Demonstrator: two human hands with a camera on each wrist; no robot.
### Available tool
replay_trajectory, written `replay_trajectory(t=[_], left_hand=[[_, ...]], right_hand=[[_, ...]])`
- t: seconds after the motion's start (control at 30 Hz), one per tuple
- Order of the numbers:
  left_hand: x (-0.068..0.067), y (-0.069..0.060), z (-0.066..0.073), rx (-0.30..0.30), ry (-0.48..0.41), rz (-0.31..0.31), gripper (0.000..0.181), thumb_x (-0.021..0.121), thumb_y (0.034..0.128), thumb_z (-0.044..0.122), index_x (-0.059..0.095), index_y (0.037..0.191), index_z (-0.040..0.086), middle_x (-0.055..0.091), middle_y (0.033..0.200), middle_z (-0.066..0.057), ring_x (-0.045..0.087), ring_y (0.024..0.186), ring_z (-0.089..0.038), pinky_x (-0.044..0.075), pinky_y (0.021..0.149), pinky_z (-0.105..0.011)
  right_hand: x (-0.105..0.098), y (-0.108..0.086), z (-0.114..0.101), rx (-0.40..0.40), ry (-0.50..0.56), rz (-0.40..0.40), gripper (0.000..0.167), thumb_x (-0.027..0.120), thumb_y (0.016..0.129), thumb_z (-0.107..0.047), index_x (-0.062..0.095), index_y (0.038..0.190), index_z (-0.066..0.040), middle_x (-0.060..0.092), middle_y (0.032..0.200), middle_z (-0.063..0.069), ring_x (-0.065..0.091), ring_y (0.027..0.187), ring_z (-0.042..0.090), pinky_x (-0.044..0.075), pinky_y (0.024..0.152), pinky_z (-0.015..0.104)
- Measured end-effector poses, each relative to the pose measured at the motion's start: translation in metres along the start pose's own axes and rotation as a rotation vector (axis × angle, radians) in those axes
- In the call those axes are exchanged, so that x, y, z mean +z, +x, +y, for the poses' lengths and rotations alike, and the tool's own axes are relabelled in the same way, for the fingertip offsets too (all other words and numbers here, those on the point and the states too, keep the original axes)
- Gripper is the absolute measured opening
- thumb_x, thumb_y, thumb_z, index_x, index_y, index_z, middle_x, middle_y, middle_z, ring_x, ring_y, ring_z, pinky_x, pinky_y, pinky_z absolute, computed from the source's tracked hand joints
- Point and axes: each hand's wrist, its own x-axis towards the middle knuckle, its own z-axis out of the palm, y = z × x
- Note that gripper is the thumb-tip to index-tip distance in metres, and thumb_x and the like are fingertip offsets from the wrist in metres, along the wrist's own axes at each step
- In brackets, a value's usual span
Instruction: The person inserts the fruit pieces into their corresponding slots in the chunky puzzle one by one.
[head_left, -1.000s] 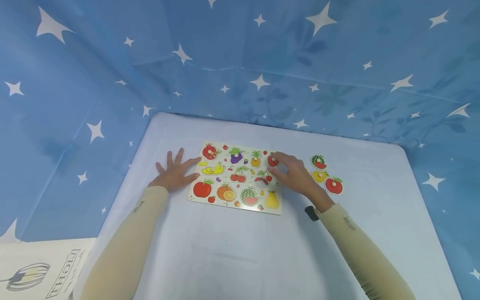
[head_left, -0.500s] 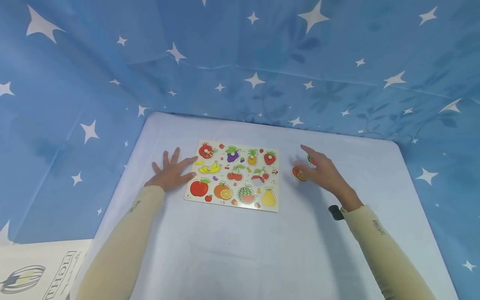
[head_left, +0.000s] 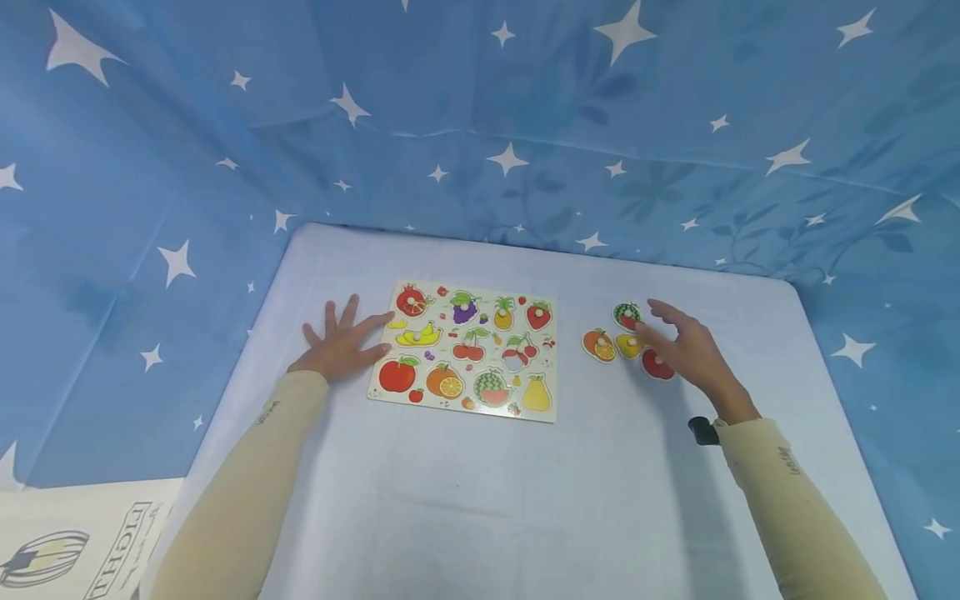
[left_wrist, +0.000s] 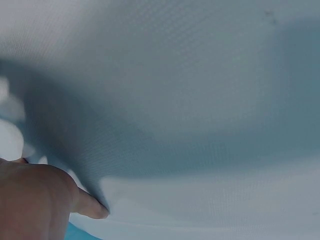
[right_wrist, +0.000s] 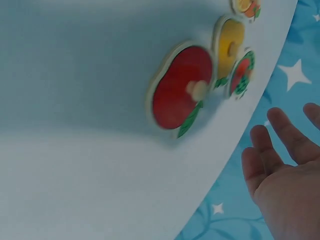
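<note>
Your right hand (head_left: pixel 686 346) has shifted farther from board (head_left: pixel 484 297), fingers loose, gripping nothing, over apple piece (right_wrist: pixel 175 90); watermelon piece (head_left: pixel 624 313), pear piece (head_left: pixel 627 347), now-uncovered orange piece (head_left: pixel 597 343) left of it. Your left hand (head_left: pixel 337 346) spread, touching board. Four pieces apparently left unplaced.

The pale surface (head_left: pixel 450 550) has rounded far corners, a faint crease (head_left: pixel 450 509) toward its near side and a small dark speck (head_left: pixel 457 486) just past that crease. Blue cloth (head_left: pixel 420 50) rises behind the surface's far edge and shows along both its sides, printed with white four-pointed stars (head_left: pixel 626 32) of mixed sizes. Darker leaf sprays (head_left: pixel 615 86) also show beyond the surface's far edge. Left of the surface, at its near end, is a cream panel (head_left: pixel 82 504) with a striped, rounded drawing (head_left: pixel 47 558) and boxed capital letters (head_left: pixel 118 550) turned sideways.
</note>
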Motion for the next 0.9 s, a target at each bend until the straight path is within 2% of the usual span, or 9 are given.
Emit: replay_trajectory(t=[0.13, 0.4, 0.73, 0.9], left_hand=[[0.0, 0.001, -0.001, -0.001, -0.011, -0.001, 0.075, 0.06, 0.1049, 0.054, 0.031, 0.17, 0.034, -0.013, 0.177, -0.022, -0.023, 0.155, -0.056, -0.012, 0.109, -0.087], [0.0, 0.002, -0.001, -0.01, -0.005, -0.007, 0.074, 0.061, 0.1053, 0.052, 0.03, 0.171, 0.033, -0.014, 0.177, -0.021, -0.023, 0.155, -0.055, -0.012, 0.11, -0.086], [0.0, 0.0, 0.002, -0.017, -0.008, -0.006, 0.075, 0.061, 0.1045, 0.052, 0.03, 0.171, 0.033, -0.014, 0.177, -0.02, -0.024, 0.156, -0.054, -0.013, 0.111, -0.085], [0.001, 0.001, -0.001, -0.019, -0.005, -0.002, 0.075, 0.061, 0.1046, 0.052, 0.031, 0.17, 0.033, -0.014, 0.177, -0.02, -0.023, 0.156, -0.054, -0.013, 0.111, -0.085]], right_hand=[[-0.002, 0.0, 0.012, 0.01, -0.017, 0.016, 0.075, 0.058, 0.111, -0.044, 0.03, 0.168, -0.005, 0.04, 0.161, 0.034, 0.034, 0.146, 0.059, 0.038, 0.108, 0.077], [-0.001, 0.004, 0.025, 0.057, -0.006, 0.007, 0.074, 0.057, 0.111, -0.041, 0.027, 0.169, -0.005, 0.039, 0.162, 0.034, 0.033, 0.146, 0.06, 0.04, 0.108, 0.076], [0.003, 0.005, 0.028, 0.092, -0.001, 0.007, 0.073, 0.057, 0.111, -0.041, 0.029, 0.168, -0.005, 0.039, 0.16, 0.034, 0.034, 0.145, 0.06, 0.043, 0.106, 0.074], [0.006, 0.006, 0.028, 0.08, 0.01, 0.001, 0.072, 0.056, 0.112, -0.042, 0.03, 0.168, -0.004, 0.04, 0.16, 0.034, 0.034, 0.146, 0.059, 0.042, 0.108, 0.074]])
